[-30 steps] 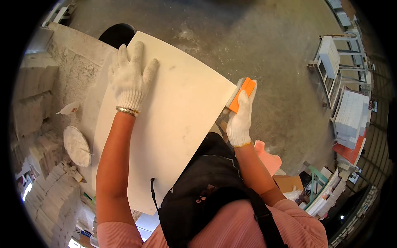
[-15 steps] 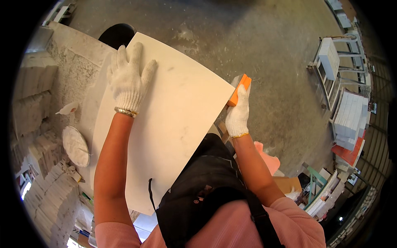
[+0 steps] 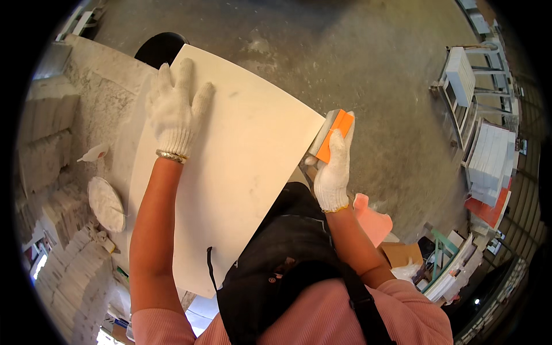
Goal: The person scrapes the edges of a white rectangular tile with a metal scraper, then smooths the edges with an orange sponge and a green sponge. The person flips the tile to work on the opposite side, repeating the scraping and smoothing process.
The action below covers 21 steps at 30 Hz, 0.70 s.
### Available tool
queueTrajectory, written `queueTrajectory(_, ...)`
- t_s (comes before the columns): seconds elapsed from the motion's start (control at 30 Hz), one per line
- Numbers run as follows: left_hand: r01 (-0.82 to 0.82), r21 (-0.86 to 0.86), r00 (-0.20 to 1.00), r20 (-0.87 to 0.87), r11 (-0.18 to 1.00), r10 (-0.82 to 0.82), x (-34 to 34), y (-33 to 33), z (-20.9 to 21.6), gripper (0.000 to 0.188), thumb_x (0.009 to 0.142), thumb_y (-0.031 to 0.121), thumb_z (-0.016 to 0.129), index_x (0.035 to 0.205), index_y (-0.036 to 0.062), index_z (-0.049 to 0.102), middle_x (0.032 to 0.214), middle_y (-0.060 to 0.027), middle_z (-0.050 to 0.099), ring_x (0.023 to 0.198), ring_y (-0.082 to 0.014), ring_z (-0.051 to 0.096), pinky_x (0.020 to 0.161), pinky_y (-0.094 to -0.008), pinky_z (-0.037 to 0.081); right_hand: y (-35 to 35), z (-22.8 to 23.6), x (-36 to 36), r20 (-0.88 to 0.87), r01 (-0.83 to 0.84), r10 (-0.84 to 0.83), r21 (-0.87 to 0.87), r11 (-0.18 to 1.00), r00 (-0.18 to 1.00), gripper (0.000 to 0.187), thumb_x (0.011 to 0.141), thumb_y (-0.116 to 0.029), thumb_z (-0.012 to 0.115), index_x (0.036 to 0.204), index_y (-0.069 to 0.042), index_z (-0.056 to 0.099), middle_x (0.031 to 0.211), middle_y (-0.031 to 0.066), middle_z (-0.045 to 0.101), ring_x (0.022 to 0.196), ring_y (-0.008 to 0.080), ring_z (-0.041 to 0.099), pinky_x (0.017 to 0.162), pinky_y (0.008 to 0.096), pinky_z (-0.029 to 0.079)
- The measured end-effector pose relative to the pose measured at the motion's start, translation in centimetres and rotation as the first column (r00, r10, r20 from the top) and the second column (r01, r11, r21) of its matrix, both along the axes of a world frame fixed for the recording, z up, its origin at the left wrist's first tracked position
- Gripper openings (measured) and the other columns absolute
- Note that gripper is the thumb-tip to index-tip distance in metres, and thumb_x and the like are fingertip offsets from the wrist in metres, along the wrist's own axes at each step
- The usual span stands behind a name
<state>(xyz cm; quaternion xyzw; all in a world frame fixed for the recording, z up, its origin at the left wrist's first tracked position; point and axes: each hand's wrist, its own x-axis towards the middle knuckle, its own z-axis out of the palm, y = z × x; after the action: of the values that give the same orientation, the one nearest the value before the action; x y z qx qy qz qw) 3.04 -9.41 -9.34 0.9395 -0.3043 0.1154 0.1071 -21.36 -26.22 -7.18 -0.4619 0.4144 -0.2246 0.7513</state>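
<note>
A large white slab (image 3: pixel 247 155), faintly grey-marked like marble, lies before me, its far edge curved. My left hand (image 3: pixel 176 109), in a white knit glove, rests flat on its left part with the fingers spread. At the slab's right edge, my right hand (image 3: pixel 334 175), gloved the same way, grips an orange-and-grey hand sanding block (image 3: pixel 333 137). The block's grey side faces the slab's edge, close against it; whether they touch I cannot tell. Part of the right fingers is hidden behind the block.
A dusty worktop (image 3: pixel 109 72) extends left of the slab, with a round whitish disc (image 3: pixel 106 204) and a small white bottle (image 3: pixel 94 153). Stacked pale stone pieces (image 3: pixel 80 287) stand lower left. To the right are a rack (image 3: pixel 460 77), a cardboard box (image 3: pixel 402 254) and concrete floor (image 3: pixel 391 75).
My right hand and the sanding block have slid toward me along the slab's right edge, and the block has turned to show more of its orange face. The left hand stays in place.
</note>
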Motion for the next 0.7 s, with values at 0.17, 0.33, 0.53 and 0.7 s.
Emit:
queueTrajectory(0.17,-0.004,0.007,1.0,-0.019,1.0,0.004,0.1,-0.3,0.0,0.062,0.092,0.056,0.06,0.141,0.0182,0.056,0.147,-0.0236,0.049,0.134,-0.0372,0.047,0.107,-0.0499,0.038,-1.9,-3.0,1.3,-0.024,0.081,-0.079,0.088,0.993,0.997,0.084,0.1,-0.042,0.052,0.163,-0.009,0.008,0.133,0.0062,0.048,0.092,0.0086,0.052,0.064,0.0214,0.045)
queueTrajectory(0.33,0.015,-0.005,1.0,-0.025,1.0,-0.016,0.1,0.2,-0.1,0.064,0.092,0.056,0.06,0.142,0.0168,0.055,0.147,-0.0252,0.049,0.133,-0.0393,0.047,0.109,-0.051,0.037,-0.5,-0.6,-0.1,-0.007,-0.042,0.043,0.054,0.998,0.999,0.084,0.1,-0.045,0.053,0.163,-0.008,0.009,0.133,0.0067,0.048,0.097,0.0113,0.053,0.072,0.0238,0.047)
queueTrajectory(0.53,0.039,0.015,0.999,0.012,0.999,-0.039,0.2,-0.3,0.3,0.063,0.092,0.052,0.062,0.141,0.0141,0.056,0.144,-0.0276,0.05,0.129,-0.0421,0.05,0.107,-0.0511,0.04,-1.8,-4.4,0.4,-0.014,0.014,-0.014,0.003,1.0,1.0,0.079,0.1,-0.051,0.051,0.16,-0.01,0.019,0.11,0.0066,0.058,0.071,0.0122,0.058,0.051,0.0257,0.047)
queueTrajectory(0.7,0.066,-0.024,0.995,-0.07,0.998,-0.067,0.3,-0.1,0.5,0.062,0.092,0.048,0.063,0.142,0.0119,0.055,0.141,-0.0289,0.051,0.125,-0.0444,0.052,0.104,-0.0524,0.042,0.4,-1.2,0.1,-0.047,0.055,-0.057,-0.061,0.997,0.997,0.088,0.099,-0.051,0.055,0.163,-0.009,0.012,0.128,0.0062,0.054,0.082,0.0095,0.057,0.056,0.0225,0.045)
